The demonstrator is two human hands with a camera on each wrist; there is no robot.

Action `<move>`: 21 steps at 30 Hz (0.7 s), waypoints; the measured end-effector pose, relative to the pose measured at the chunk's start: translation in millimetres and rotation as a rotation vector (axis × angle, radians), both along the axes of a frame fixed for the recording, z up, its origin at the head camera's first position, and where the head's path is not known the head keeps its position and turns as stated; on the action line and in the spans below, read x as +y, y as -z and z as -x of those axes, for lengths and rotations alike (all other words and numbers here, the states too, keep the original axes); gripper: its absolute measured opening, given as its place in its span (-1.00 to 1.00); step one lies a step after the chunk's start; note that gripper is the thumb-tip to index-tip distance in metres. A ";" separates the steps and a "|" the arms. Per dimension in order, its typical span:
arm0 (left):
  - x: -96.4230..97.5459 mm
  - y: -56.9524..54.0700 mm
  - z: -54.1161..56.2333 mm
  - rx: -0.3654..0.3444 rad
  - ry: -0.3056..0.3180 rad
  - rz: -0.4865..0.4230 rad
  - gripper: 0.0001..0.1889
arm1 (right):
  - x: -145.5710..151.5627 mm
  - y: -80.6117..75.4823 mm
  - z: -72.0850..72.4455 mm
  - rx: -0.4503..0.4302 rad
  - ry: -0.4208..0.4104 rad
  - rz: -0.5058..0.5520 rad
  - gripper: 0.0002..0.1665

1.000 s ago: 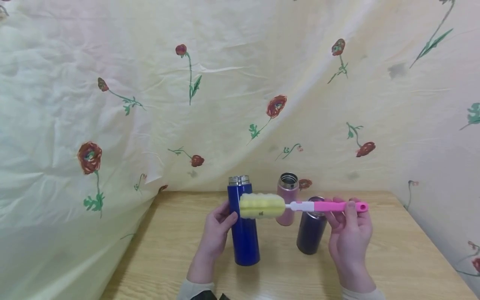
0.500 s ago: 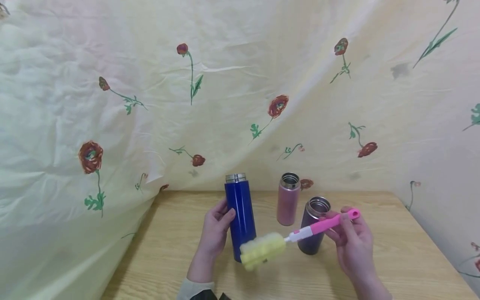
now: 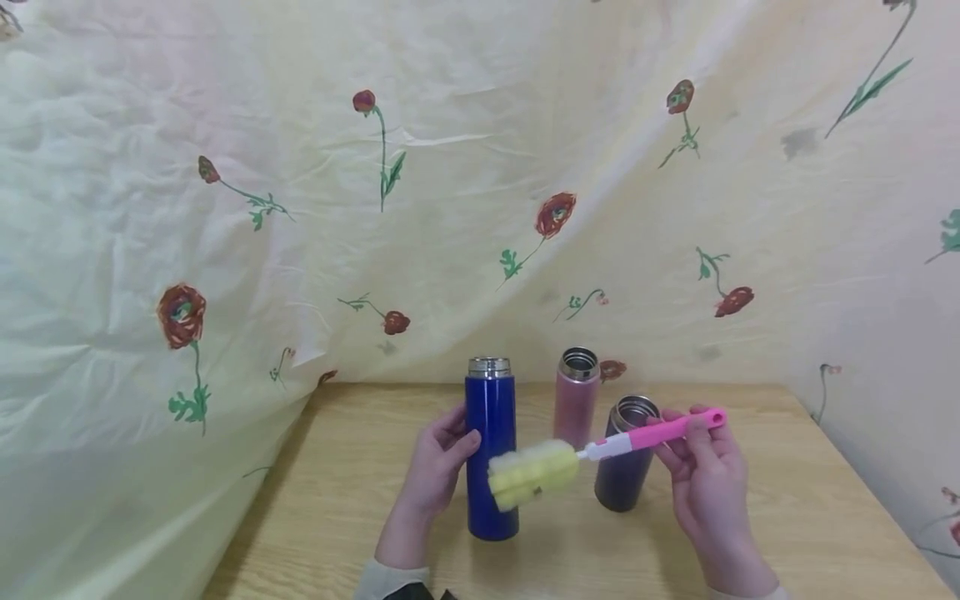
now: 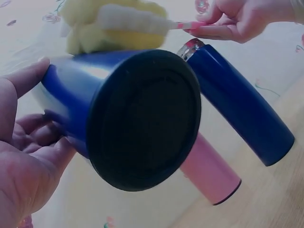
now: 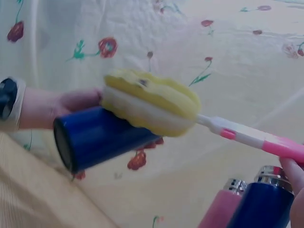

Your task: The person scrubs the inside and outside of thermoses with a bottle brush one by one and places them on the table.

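My left hand grips a tall blue vacuum bottle around its side, thumb across the front. The bottle stands nearly upright, its steel mouth uncapped, and its dark base is lifted off the table. In my right hand is a bottle brush, pinched by its pink handle. The brush's yellow-and-white sponge head points left and slightly down, in front of the bottle's lower half in the head view. Whether sponge and bottle touch, I cannot tell.
Behind the hands, a pink bottle stands uncapped on the wooden table. A shorter dark blue bottle, also uncapped, is close to my right hand. A flowered cloth hangs behind the table and along its sides.
The brush swung from level to sponge-down, then came partly back up. The blue bottle shifted a little left, then right, and now stands straighter. Both hands keep their holds.
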State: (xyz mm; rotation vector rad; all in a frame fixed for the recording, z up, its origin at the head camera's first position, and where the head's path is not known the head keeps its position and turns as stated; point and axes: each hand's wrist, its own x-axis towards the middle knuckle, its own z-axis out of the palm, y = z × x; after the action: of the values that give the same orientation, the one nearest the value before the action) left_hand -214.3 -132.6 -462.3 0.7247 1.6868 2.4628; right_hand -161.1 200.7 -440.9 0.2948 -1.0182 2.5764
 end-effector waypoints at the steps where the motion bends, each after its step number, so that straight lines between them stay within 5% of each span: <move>1: 0.4 0.3 -0.9 0.006 0.012 0.008 -0.35 | -0.9 -1.5 0.1 -0.016 0.014 0.049 -0.85; 7: 5.1 1.0 -6.4 -0.003 0.058 0.039 -0.29 | -6.8 -12.9 0.2 -0.124 0.126 0.267 -0.75; 11: 10.6 2.2 -9.2 -0.057 0.035 0.117 -0.22 | -8.3 -18.6 0.2 -0.186 0.180 0.381 -0.73; 16: 18.1 0.8 -11.4 -0.143 -0.013 0.211 -0.22 | -10.0 -23.2 2.7 -0.244 0.196 0.433 -0.71; 21: 19.2 -3.1 -12.1 -0.116 -0.011 0.220 -0.29 | -9.4 -25.2 2.7 -0.231 0.216 0.436 -0.69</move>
State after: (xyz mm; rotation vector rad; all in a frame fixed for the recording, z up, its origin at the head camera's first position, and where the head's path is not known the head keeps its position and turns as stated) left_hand -202.2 -113.5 -459.2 0.5379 1.8806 2.2286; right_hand -163.9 191.3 -415.7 -0.2182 -0.4964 2.5823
